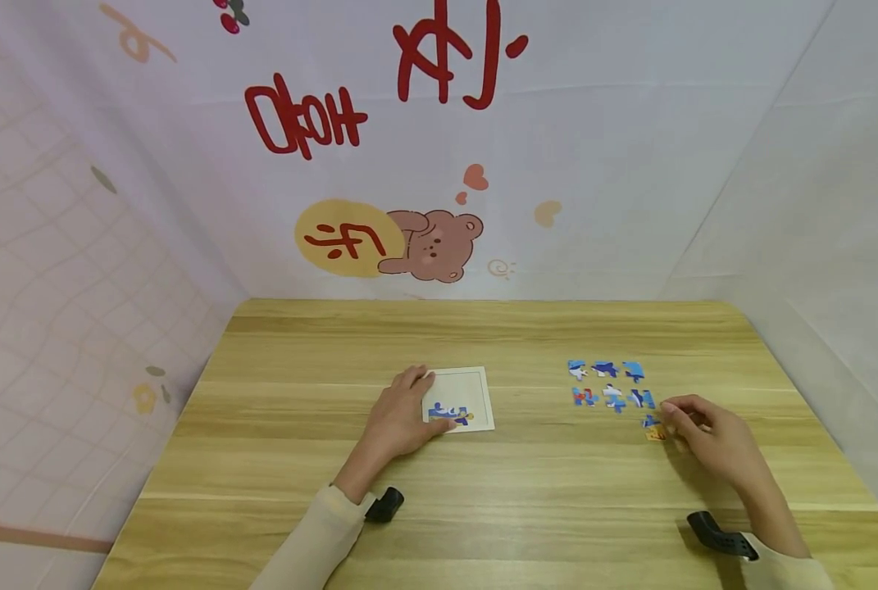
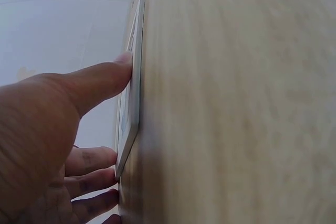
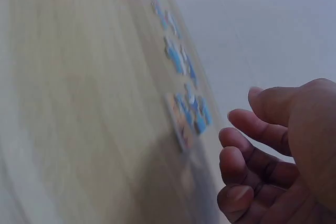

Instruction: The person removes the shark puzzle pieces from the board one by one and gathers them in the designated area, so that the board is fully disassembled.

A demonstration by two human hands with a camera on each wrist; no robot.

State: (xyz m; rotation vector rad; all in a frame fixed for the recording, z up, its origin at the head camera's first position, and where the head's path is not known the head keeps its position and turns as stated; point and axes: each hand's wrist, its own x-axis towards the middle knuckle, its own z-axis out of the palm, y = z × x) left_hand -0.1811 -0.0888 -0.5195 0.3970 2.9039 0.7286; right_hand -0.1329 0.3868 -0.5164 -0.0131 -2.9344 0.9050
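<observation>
A white puzzle tray [image 1: 477, 381] lies left of the table's middle, with a few joined jigsaw pieces [image 1: 444, 410] at its lower left. My left hand [image 1: 402, 414] rests at the tray's left side. Its straight thumb presses on the near edge, and the fingertips touch the side in the left wrist view. My right hand [image 1: 719, 438] hovers just right of the loose pieces, fingers loosely bent and nothing between them in the right wrist view. Nearest to it lie an orange jigsaw piece [image 1: 656, 433] and a blue one, partly hidden by the fingertips in the head view.
Several loose blue jigsaw pieces [image 1: 614, 398] lie in two rows on the right of the wooden table [image 1: 527, 492]. A white printed cloth [image 1: 601, 147] hangs behind the table, with more cloth at both sides.
</observation>
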